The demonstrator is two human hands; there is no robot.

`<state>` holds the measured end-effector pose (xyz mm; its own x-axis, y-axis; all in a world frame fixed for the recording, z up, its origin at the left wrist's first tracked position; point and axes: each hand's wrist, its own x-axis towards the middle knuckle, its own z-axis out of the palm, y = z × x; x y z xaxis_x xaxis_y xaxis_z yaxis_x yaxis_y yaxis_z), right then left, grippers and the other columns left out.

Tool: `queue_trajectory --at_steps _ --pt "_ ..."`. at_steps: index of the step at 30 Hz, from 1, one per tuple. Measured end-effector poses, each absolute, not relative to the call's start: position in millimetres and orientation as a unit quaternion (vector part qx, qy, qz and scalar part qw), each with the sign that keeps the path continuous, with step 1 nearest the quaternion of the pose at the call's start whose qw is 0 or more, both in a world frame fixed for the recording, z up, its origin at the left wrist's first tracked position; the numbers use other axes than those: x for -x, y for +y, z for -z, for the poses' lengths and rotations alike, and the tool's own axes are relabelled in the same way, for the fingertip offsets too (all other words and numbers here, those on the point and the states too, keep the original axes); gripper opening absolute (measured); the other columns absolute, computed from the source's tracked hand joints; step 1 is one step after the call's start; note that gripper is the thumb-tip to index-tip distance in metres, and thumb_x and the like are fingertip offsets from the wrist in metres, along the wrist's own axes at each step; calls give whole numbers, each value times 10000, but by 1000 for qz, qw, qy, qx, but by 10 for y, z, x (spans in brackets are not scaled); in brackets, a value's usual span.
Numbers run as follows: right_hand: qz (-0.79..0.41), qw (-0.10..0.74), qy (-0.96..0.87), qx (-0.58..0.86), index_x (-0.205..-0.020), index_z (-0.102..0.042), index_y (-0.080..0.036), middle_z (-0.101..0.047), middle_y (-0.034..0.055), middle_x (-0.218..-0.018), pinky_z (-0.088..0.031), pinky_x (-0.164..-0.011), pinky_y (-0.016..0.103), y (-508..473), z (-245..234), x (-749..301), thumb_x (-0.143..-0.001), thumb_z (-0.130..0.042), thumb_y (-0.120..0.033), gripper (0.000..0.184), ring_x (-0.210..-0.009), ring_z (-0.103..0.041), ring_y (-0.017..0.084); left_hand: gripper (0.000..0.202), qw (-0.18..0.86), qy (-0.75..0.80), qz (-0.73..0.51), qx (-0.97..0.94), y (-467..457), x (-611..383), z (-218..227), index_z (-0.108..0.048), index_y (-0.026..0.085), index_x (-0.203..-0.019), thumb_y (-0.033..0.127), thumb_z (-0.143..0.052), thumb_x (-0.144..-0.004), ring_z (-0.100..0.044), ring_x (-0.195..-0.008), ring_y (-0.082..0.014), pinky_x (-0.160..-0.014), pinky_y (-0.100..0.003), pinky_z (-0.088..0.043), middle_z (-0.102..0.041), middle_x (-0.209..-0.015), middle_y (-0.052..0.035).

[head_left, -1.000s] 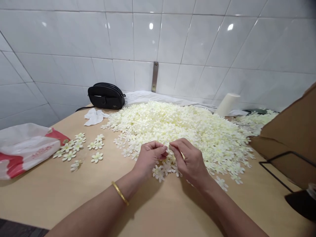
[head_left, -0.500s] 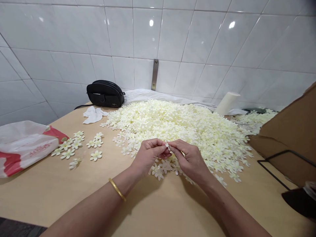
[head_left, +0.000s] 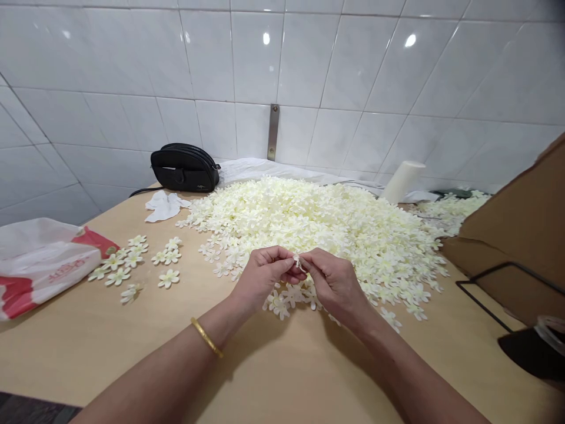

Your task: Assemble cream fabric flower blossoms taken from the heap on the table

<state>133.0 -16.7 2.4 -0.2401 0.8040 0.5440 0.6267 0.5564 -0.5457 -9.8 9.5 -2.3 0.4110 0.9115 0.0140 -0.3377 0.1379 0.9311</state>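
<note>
Here, a small white piece (head_left: 297,259) sits between the fingertips of two hands that nearly meet.
Pale and mostly covered, its full shape cannot be told; the left hand (head_left: 257,278) and the right hand (head_left: 339,284) each pinch it between thumb and forefinger. Just beyond and beneath them spreads a heap of flowers (head_left: 304,215), creamy white with rounded petals and a yellow-green tint toward the centres. Left of the left hand, well apart from it, lie loose flowers (head_left: 168,278) of the same kind, then a red-and-white bag (head_left: 53,265). A gold bangle (head_left: 206,337) circles the left wrist.
</note>
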Motion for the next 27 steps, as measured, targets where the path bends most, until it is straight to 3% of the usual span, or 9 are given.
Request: queue_trajectory --at_steps 11,19,27 --pt "-124 428 -762 469 -623 -512 -169 -529 12 -634 -365 -536 216 -175 -40 -1284 -822 -381 -168 238 -568 -473 102 83 709 300 -461 -442 86 89 21 -560 120 -619 175 -621 -619 -578 -578 -127 -590 -256 -446 -600 -565 -28" --pt "-81 450 -753 473 -693 -541 -164 -501 7 -619 -362 -551 222 -158 -32 -1267 -811 -388 -143 194 -574 -456 107 99 685 345 -469 -438 76 47 5 -521 130 -604 179 -604 -626 -578 -554 -127 -566 -244 -434 -562 -524 2" --pt "126 547 -638 527 -778 -543 -157 -545 37 -722 -402 -638 253 21 -105 -1613 -808 -406 -157 141 -682 -506 136 139 665 382 -459 -449 74 48 33 -504 134 -620 233 -598 -644 -595 -577 -141 -548 -230 -427 -555 -530 4"
